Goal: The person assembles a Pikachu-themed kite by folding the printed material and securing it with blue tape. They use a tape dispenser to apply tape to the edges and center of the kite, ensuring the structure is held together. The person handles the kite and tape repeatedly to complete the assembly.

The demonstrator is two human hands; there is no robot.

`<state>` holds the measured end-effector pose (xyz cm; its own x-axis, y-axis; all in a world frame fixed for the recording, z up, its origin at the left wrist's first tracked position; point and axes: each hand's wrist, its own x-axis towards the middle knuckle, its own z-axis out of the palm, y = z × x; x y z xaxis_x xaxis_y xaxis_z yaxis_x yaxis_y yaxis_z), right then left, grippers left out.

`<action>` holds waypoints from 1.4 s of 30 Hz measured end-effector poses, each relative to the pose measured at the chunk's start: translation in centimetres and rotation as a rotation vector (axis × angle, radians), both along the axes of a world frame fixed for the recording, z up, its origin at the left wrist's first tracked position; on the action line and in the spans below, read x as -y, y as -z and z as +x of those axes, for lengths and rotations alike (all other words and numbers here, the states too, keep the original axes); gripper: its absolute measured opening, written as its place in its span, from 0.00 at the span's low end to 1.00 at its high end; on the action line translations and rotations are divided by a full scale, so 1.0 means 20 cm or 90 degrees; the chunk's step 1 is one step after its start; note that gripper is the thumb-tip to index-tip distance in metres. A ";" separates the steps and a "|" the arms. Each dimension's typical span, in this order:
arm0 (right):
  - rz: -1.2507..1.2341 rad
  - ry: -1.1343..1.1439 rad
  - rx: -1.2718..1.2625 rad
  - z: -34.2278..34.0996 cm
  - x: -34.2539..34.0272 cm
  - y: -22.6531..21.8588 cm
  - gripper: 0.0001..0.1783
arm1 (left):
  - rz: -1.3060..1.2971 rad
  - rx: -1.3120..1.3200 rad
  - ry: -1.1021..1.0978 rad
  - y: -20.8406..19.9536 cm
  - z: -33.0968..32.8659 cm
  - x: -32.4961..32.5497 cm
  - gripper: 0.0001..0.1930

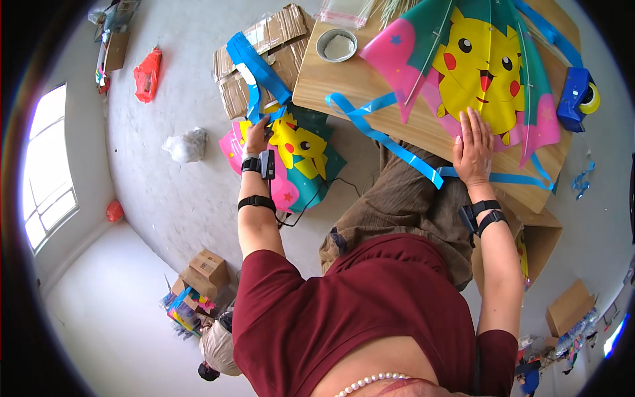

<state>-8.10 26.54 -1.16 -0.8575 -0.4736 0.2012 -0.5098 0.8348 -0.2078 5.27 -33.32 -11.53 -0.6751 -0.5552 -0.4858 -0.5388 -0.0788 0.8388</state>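
Observation:
A kite (486, 73) with a yellow cartoon figure on green and pink lies on the wooden table (317, 83) in front of me. My right hand (474, 142) rests flat on its lower part, fingers stretched out. To the left, away from the table, my left hand (256, 135) is closed at the end of a blue ribbon (254, 69); its fingertips are partly hidden. Just beside that hand, below table height, lie more kites (307, 149) of the same print. Another blue ribbon (390, 142) trails from the table's near edge over my lap.
A blue tape dispenser (575, 99) stands at the table's right edge, a small round bowl (337, 45) at its left. Flattened cardboard (264, 59) lies left of the table. An open carton (539, 241) sits below on the right. Another person (221, 344) is behind, lower left.

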 end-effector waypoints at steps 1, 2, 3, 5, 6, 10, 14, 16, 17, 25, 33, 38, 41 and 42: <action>-0.005 -0.001 0.001 0.00 0.00 0.00 0.32 | -0.020 0.029 -0.007 0.01 -0.01 0.02 0.11; -0.006 0.000 0.001 0.00 0.00 0.00 0.32 | -0.039 0.059 -0.015 0.02 -0.02 0.04 0.11; -0.005 0.003 0.000 0.00 0.00 0.00 0.31 | -0.056 0.087 -0.020 0.01 -0.06 0.04 0.12; -0.003 0.005 -0.002 0.00 0.00 0.00 0.31 | -0.029 0.199 -0.090 -0.02 -0.12 0.05 0.14; -0.002 0.006 -0.004 0.00 0.00 0.00 0.31 | -0.055 0.194 -0.086 -0.04 -0.14 0.04 0.15; -0.001 0.011 -0.003 0.01 -0.01 0.00 0.31 | -0.173 0.222 -0.054 -0.09 -0.20 -0.03 0.21; -0.015 0.006 0.008 0.01 0.00 -0.01 0.31 | -0.218 0.183 -0.052 -0.09 -0.15 0.01 0.24; -0.014 0.010 0.007 0.01 0.00 0.00 0.31 | -0.194 0.170 -0.052 -0.12 -0.19 -0.04 0.25; -0.012 0.011 0.006 0.01 -0.01 0.00 0.31 | -0.182 0.164 -0.053 -0.13 -0.20 -0.07 0.26; -0.007 0.011 0.009 0.01 0.00 -0.01 0.31 | -0.236 0.196 -0.036 -0.18 -0.21 -0.08 0.25; -0.007 0.010 0.002 0.00 -0.01 0.00 0.31 | -0.184 0.192 0.070 -0.16 -0.14 0.04 0.24; -0.006 0.008 -0.001 0.00 0.00 0.00 0.31 | -0.151 0.269 0.093 -0.18 -0.06 0.13 0.26; -0.010 0.006 0.000 0.00 0.00 0.01 0.31 | -0.169 0.289 0.110 -0.18 -0.01 0.20 0.24; -0.008 0.006 -0.001 0.00 0.00 0.01 0.31 | -0.174 0.298 0.118 -0.19 -0.01 0.20 0.24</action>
<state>-8.08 26.62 -1.32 -0.8619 -0.4623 0.2086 -0.5017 0.8373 -0.2175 5.04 -37.33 -7.80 -0.5211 -0.5958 -0.6111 -0.8415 0.2389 0.4846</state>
